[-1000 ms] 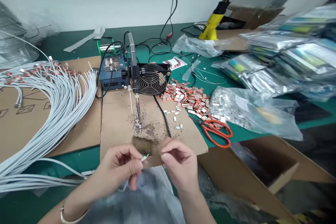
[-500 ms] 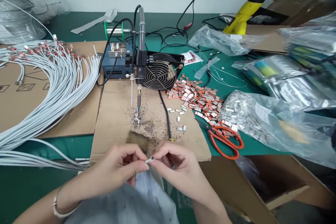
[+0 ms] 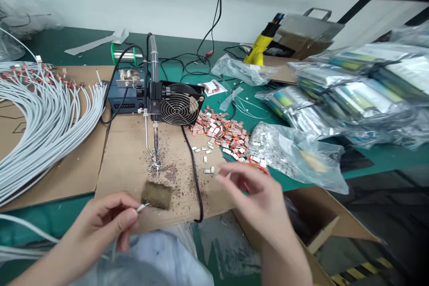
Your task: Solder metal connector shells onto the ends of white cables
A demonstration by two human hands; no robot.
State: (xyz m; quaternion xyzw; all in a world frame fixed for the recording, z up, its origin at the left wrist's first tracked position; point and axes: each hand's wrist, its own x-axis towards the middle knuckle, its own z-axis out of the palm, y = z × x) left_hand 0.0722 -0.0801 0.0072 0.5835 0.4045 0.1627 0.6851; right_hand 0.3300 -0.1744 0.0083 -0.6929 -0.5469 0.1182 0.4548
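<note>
The left hand point(image 3: 110, 221) is pinching a white cable point(image 3: 142, 208) between thumb and fingers, and the cable's stripped end is poking out past the fingertips, lying just beside the near left edge of the sponge point(image 3: 157, 195). The right hand point(image 3: 256, 194) is hanging well apart from it, over the right side of the cardboard point(image 3: 124, 161), its thumb and forefinger curling toward each other; whether they are gripping anything small, one cannot tell. Just beyond those fingers a few small connectors point(image 3: 208, 170) are lying loose, and the orange scissors point(image 3: 259, 168) are showing only partly behind the hand. The iron point(image 3: 154, 69) is standing in its holder, tip pointing down over scattered solder bits point(image 3: 155, 164), with the blue station point(image 3: 124, 106) sitting to its left and the fan point(image 3: 181, 106) to its right. A pile of orange-and-silver parts point(image 3: 223, 133) is spreading beside a clear bag point(image 3: 288, 152). On the far left, a bundle of white cables point(image 3: 60, 129) is resting on another cardboard sheet point(image 3: 80, 176).
</note>
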